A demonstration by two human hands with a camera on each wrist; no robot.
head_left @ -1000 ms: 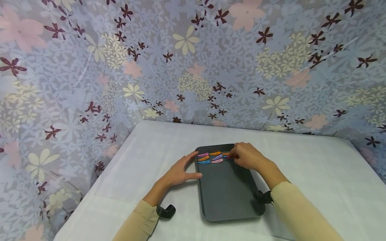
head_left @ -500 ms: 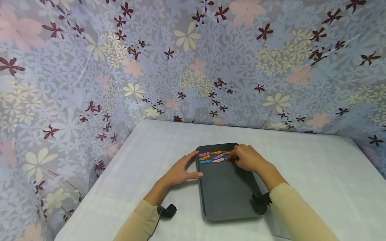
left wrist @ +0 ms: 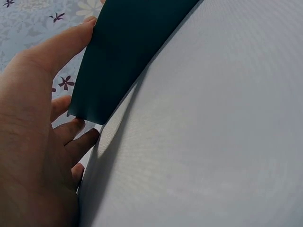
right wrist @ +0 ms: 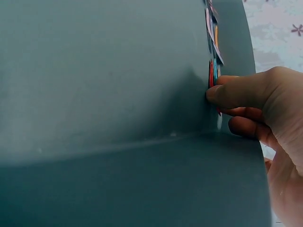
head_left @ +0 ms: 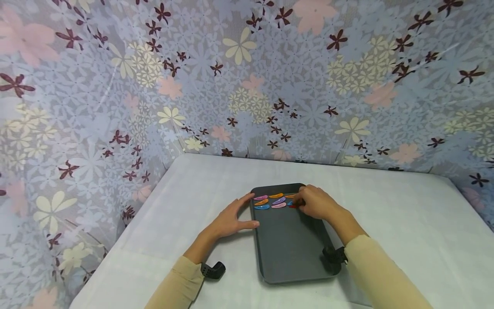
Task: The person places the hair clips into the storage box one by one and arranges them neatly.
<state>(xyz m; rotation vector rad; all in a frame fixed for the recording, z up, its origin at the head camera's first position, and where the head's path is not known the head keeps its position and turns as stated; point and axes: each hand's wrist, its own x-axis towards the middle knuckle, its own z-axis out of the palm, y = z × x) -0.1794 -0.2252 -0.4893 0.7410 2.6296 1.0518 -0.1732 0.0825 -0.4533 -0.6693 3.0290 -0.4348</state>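
Observation:
A dark grey tray (head_left: pixel 291 249) holds several snap hair clips in short rows at its far end. My right hand (head_left: pixel 316 202) is over the far right corner, thumb and fingertips pinching a red hair clip (right wrist: pixel 211 73) low against the tray floor. Beside it lies a blue clip (head_left: pixel 289 203), partly covered by the fingers. Further left are a purple clip (head_left: pixel 278 200), a light pink clip (head_left: pixel 278 205) and a bright blue clip (head_left: pixel 262 207). My left hand (head_left: pixel 227 221) rests at the tray's left side, fingers spread, thumb and fingertips touching the wall.
The tray stands on a table with a white cloth (head_left: pixel 405 223). Behind it and to the left hangs a floral curtain (head_left: pixel 216 86). Each wrist wears a black camera, the right one (head_left: pixel 334 255) overlapping the tray's near right side in the head view.
My right hand has shifted slightly toward me with the red clip, which now lies just nearer than the blue one. The left hand keeps its place at the tray.

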